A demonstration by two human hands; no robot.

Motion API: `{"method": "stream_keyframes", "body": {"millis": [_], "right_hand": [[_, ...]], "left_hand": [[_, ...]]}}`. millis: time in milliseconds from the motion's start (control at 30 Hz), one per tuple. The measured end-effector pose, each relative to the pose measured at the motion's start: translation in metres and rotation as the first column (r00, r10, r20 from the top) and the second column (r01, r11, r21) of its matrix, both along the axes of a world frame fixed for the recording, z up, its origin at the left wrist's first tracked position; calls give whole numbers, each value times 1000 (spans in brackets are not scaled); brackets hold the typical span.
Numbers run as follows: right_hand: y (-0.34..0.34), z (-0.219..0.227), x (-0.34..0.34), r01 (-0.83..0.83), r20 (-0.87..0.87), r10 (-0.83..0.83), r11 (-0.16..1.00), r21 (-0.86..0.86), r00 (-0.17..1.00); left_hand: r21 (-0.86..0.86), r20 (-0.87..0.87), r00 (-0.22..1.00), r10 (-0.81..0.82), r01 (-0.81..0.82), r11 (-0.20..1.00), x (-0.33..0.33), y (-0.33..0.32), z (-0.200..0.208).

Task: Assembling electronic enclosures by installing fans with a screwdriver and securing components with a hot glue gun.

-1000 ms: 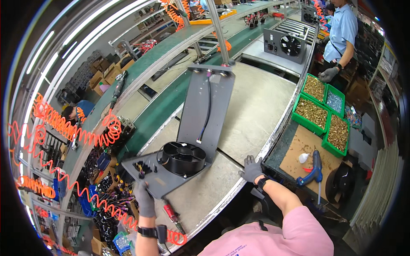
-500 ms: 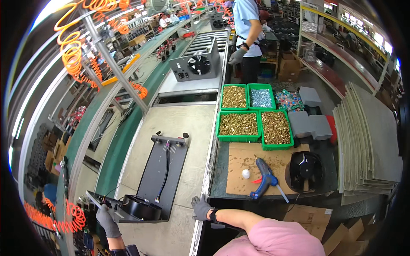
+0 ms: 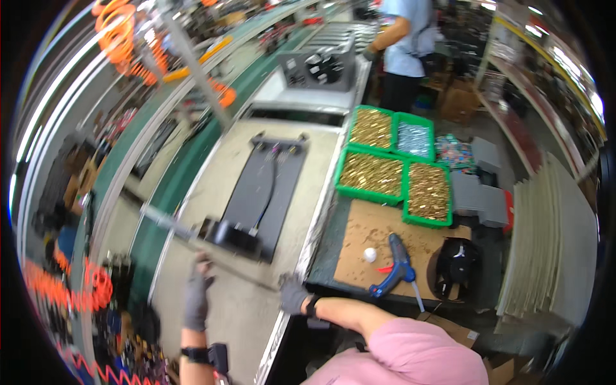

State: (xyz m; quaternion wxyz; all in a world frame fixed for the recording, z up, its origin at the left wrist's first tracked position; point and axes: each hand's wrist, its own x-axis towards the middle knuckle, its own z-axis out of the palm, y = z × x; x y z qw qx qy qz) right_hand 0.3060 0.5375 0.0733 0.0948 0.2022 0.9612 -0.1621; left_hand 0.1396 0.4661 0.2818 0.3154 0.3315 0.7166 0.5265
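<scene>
Swinging further right since half a second ago, the view now takes in more of the bench, and both gloved hands have risen to the near edge of the dark metal plate (image 3: 256, 199) on the grey work surface (image 3: 192, 301). At far left, orange coiled hoses (image 3: 83, 289) hang beside the green conveyor strip (image 3: 154, 218). Next along, the left hand (image 3: 196, 298), in a grey glove, reaches up to the plate's near left corner; motion blur hides whether its fingers are closed round the edge or only pressing on it. On the plate sits a black fan housing (image 3: 231, 232) at the near end, with a cable running up the middle. Further right, the right hand (image 3: 294, 294) meets the plate's near right corner at the bench edge, and its grip too cannot be told through the blur. Beyond it lie a cardboard sheet (image 3: 366, 237), a blue glue gun (image 3: 398, 269), green bins of brass screws (image 3: 391, 173) and a black fan (image 3: 457, 264). A co-worker (image 3: 407, 45) stands at the far end. Judging by the pose, moving the plate well would mean keeping both corners level so the housing does not slide, and steering clear of the bench rim.
</scene>
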Motion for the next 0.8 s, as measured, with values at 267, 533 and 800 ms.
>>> {"method": "stream_keyframes", "body": {"millis": [267,533,800], "right_hand": [[17,10,8,-90,96,80,990,110,992],[-9,48,-16,-180,444,112,977,115,889],[-285,-4,-14,-718,-420,583,584,-378,695]], "left_hand": [[-397,439,893,-100,293,870,148,-246,-117],[-401,700,714,-17,413,818,403,-552,-92],[-271,739,443,508,-495,826,761,-642,-144]]}}
